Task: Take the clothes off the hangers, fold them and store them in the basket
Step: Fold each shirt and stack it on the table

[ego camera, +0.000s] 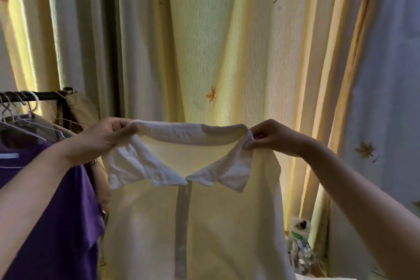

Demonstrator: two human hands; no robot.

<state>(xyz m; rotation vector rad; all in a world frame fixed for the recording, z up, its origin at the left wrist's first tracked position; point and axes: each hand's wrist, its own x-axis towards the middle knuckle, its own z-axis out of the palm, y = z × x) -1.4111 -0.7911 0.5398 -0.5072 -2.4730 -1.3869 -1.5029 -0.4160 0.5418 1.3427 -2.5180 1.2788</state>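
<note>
White shirt (204, 223): you hold it up in front of you, off any hanger, spread flat between your two hands. Its button placket runs straight down the middle and its hem drops out of view at the bottom.
Collar (172, 130): pulled taut from hand to hand, with both points folded down toward you and meeting at the top of the placket.
Left hand (106, 136): your fingers and thumb are curled round the left end of the collar, gripping it.
Right hand (270, 137): your thumb and fingertips pinch the right end of the collar.
Purple top (56, 211): hangs at the left, just beside the shirt and behind your left forearm.
Hangers (16, 113): several pale ones are hooked on a dark rail (45, 95) at the far left, with more garments on them.
Packages (300, 232): low at the right, beyond the shirt, too blurred to identify.
Curtain (227, 52): pale yellow, in long folds with orange leaf motifs (211, 95), farthest back and lit from behind.
</note>
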